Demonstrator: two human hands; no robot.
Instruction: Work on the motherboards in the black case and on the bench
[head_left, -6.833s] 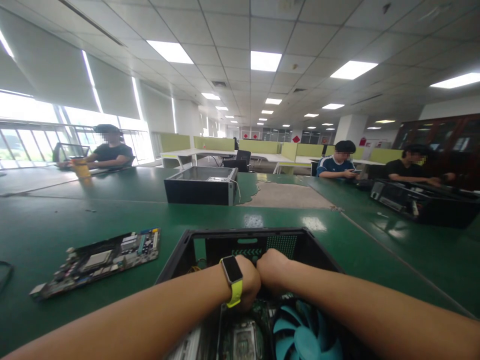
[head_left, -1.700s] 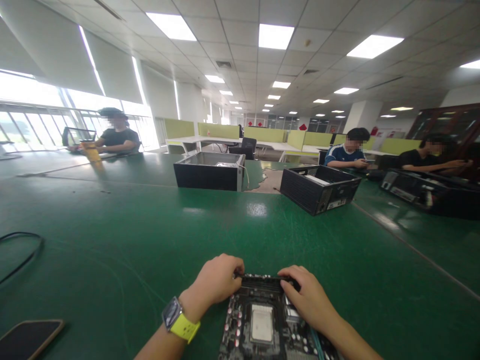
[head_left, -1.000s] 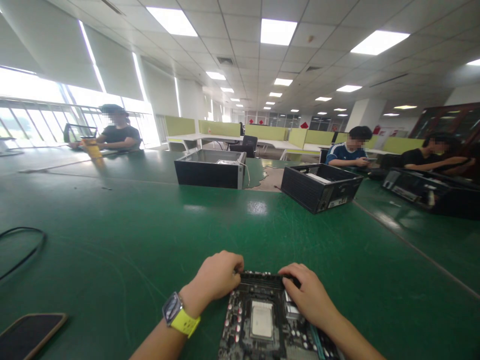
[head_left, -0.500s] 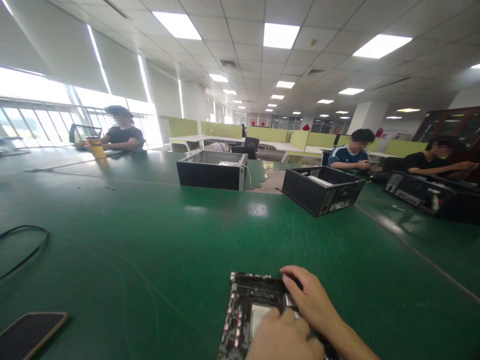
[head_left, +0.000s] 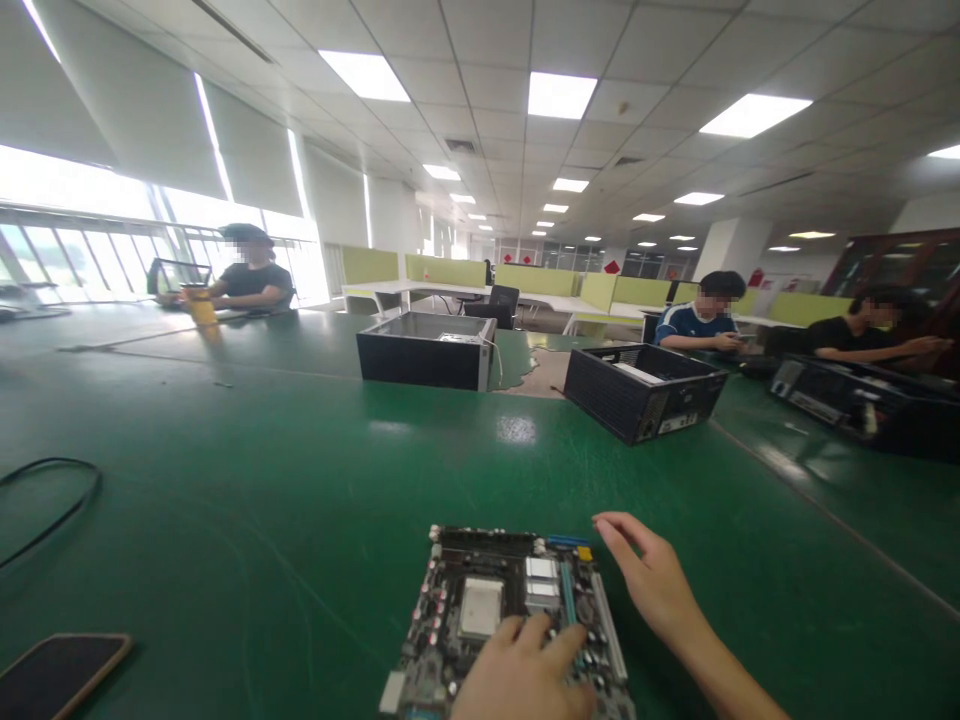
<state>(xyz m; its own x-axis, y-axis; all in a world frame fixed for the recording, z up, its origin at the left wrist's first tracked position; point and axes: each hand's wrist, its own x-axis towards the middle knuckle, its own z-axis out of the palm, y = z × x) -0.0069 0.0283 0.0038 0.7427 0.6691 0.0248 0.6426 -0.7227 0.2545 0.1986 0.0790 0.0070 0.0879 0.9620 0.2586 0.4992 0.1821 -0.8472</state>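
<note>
Head view: left hand (head_left: 525, 675) open, resting on motherboard (head_left: 480, 608); right hand (head_left: 651, 582) open, empty, beside its right edge; I'd press lightly, avoiding components.

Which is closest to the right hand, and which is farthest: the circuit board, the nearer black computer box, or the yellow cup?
Starting from the right hand:
1. The circuit board, just to its left, by the fingertips.
2. The black computer box, farther off, straight ahead.
3. The yellow cup, far away at the back left.
</note>
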